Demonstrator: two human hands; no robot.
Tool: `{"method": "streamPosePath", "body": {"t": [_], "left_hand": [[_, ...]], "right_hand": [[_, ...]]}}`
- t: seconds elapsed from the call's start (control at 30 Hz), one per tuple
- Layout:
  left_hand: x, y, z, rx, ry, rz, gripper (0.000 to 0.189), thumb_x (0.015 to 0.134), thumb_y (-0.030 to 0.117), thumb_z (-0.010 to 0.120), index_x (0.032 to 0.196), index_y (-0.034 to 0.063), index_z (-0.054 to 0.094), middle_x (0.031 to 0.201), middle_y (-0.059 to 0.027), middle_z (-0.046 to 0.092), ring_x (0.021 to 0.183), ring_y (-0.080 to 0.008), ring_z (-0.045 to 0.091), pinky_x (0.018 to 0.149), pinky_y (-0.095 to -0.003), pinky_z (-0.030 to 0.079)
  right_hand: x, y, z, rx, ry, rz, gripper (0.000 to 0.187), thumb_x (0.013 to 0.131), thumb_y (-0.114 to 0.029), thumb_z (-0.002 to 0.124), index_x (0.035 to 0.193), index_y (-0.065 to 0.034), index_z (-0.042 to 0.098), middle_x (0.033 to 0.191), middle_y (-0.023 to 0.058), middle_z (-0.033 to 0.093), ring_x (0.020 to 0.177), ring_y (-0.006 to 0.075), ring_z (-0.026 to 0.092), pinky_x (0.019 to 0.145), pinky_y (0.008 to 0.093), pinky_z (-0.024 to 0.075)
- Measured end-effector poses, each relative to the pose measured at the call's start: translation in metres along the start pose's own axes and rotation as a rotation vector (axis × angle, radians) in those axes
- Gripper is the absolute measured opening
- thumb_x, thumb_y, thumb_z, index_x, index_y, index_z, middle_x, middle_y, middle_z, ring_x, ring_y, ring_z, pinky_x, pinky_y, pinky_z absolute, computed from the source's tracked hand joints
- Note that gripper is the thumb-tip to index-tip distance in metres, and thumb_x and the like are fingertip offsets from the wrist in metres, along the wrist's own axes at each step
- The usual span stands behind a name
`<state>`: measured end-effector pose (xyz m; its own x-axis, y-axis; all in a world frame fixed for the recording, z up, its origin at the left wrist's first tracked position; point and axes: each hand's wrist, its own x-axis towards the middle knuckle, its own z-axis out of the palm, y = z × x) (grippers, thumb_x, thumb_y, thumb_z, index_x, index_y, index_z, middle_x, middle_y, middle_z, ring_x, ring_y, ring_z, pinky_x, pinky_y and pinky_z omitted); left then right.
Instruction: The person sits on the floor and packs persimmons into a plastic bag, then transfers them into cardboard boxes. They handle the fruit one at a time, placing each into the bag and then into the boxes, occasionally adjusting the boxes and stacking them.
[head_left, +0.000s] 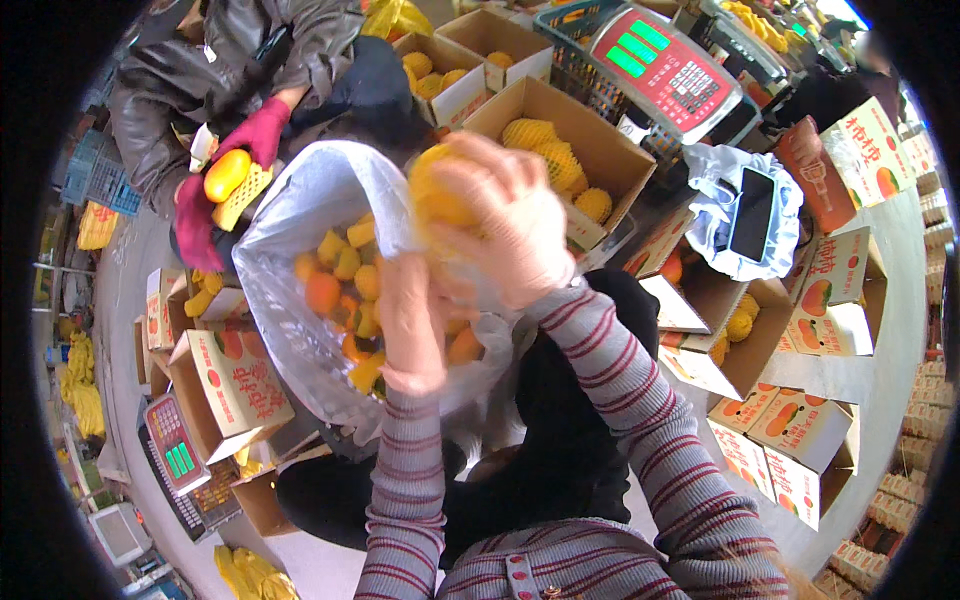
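My right hand (517, 217) is blurred and raised over the near side of an open cardboard box. Its fingers close around a yellow foam-netted piece (439, 187); whether fruit is inside is hidden. My left hand (412, 322) reaches over a large clear plastic bag (292, 195), its fingers blurred and partly hidden, so its grip is unclear. Inside the bag lie orange persimmons (323, 292) and several yellow foam sleeves (367, 281). Yellow-netted fruit (559, 161) rests in the cardboard box (626, 161) beyond my right hand.
A co-worker's gloved hands (251, 135) hold an orange fruit (226, 176) at upper left. A red scale (667, 67) sits on a crate at upper right; another scale (176, 442) stands lower left. Printed boxes (232, 382) flank me. A phone (752, 214) lies on a plastic bag.
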<state>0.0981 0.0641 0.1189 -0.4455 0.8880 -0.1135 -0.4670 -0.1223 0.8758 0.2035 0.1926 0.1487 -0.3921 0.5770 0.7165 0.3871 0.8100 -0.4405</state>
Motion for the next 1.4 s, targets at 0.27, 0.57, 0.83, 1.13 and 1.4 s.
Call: {"method": "streamPosePath", "body": {"t": [0.27,0.57,0.83,1.13,1.4], "left_hand": [[-0.032,-0.028,-0.007,0.250,-0.018,-0.212,0.040,0.101,0.043,0.052,0.116,0.0065,0.057,0.080,-0.0010,0.058,0.069,-0.0140,0.064,0.060,-0.0253,0.051],[-0.012,-0.040,-0.020,0.358,-0.031,-0.153,0.038,0.102,0.040,0.053,0.115,0.0060,0.061,0.080,-0.0004,0.059,0.072,-0.0136,0.064,0.065,-0.0265,0.053],[0.060,-0.021,0.001,0.365,-0.167,0.111,0.025,0.103,0.028,0.055,0.110,0.0039,0.057,0.076,0.0010,0.059,0.067,-0.0077,0.054,0.066,-0.0228,0.045],[0.044,-0.051,0.060,0.515,-0.252,0.099,0.023,0.103,0.025,0.053,0.113,0.0049,0.060,0.080,0.0004,0.062,0.074,-0.0085,0.058,0.073,-0.0248,0.049],[0.040,-0.066,0.052,0.397,-0.211,0.063,0.021,0.102,0.021,0.056,0.112,0.0020,0.059,0.082,0.0009,0.059,0.075,-0.0064,0.055,0.074,-0.0223,0.047]], "right_hand": [[-0.007,0.138,-0.073,-0.007,-0.558,0.370,0.039,0.092,-0.027,0.060,0.122,-0.0017,0.062,0.116,0.0225,0.066,0.108,0.0359,0.063,0.097,0.0400,0.0482],[-0.095,0.214,-0.110,-0.015,-0.126,0.621,0.019,0.092,-0.006,0.061,0.110,-0.0001,0.064,0.091,0.0048,0.066,0.083,0.0111,0.059,0.076,0.0258,0.0506],[-0.116,0.192,-0.107,0.309,0.122,0.849,0.016,0.090,-0.010,0.069,0.102,-0.0024,0.061,0.092,0.0028,0.063,0.082,0.0094,0.060,0.075,0.0257,0.0501],[0.007,0.155,-0.012,-0.340,-1.035,0.661,0.068,0.090,-0.063,0.050,0.105,0.0010,0.070,0.098,0.0198,0.071,0.097,0.0349,0.068,0.084,0.0431,0.0525],[-0.028,0.247,0.003,0.114,-1.305,0.282,0.059,0.083,-0.059,0.064,0.103,-0.0043,0.073,0.100,0.0188,0.072,0.095,0.0351,0.068,0.083,0.0442,0.0518]]}}
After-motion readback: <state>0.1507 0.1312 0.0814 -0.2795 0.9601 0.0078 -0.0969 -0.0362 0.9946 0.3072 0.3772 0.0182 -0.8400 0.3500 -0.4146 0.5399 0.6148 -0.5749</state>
